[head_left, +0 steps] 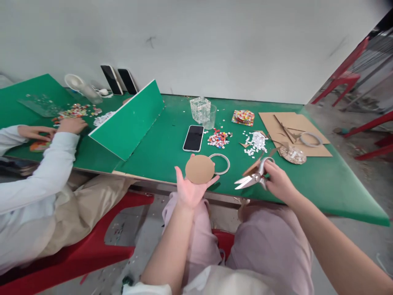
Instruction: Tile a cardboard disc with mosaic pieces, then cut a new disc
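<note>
My left hand (192, 192) is palm up above the table's front edge, holding a round cardboard disc (200, 169) on its palm and fingers. The thumb and little finger stick out past the disc. Just behind it, partly hidden, lies a roll of tape (223, 164). Farther right, my right hand (278, 180) is closed round the handles of metal scissors (252, 179), whose blades are parted and point left. Brown cardboard scraps (252, 168) show beside the blades. A disc covered with pale pieces (293, 155) lies beyond my right hand.
A phone (193, 138), coloured chips (218, 139) and white chips (257, 142) lie on the green table (153, 147). Behind stand a clear cup (210, 118), a beaded box (199, 107) and patterned coasters (243, 117). Cardboard sheets (319, 149) lie right. A green divider (132, 123) separates a co-worker's hands (72, 125).
</note>
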The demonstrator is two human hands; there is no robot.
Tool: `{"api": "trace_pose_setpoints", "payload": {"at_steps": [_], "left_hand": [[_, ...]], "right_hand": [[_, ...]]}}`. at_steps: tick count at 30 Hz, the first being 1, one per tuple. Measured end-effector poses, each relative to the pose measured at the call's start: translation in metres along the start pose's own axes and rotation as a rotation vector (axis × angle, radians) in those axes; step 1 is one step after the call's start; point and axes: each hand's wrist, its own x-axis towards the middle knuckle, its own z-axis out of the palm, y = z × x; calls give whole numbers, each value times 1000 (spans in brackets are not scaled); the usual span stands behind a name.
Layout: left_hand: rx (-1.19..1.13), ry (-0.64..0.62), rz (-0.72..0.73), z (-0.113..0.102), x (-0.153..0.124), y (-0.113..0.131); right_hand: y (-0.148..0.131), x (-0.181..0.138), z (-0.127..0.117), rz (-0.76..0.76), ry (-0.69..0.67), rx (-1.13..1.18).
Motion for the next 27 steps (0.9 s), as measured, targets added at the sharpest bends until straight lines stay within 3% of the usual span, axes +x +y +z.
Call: {"api": "trace_pose_setpoints", "payload": {"at_steps": [2,5,10,14,16,19,22,24,27], "left_hand": [[-17,1,-17,0,1,-1],[-20,5,-52,1,1,-2],[62,5,-69,-3,3,-4],[308,202,36,-12,11,-8],[472,297,118,-14,16,-12],[614,321,199,-8,25,-21],[741,278,220,5,34,-37],[866,232,220,12,40,-45],[1098,177,244,14,49,-45]], "right_hand": [[10,-8,-15,15,48,-7],[34,-22,-41,128,1,-83],[84,-45,-67,442,-95,-220],[96,-53,-64,514,4,-130],[84,-50,-55,548,90,-115],[45,-34,-29,586,133,15],[-6,-7,3,544,86,327],[-31,12,19,564,64,729],[-39,28,29,581,68,881]]}}
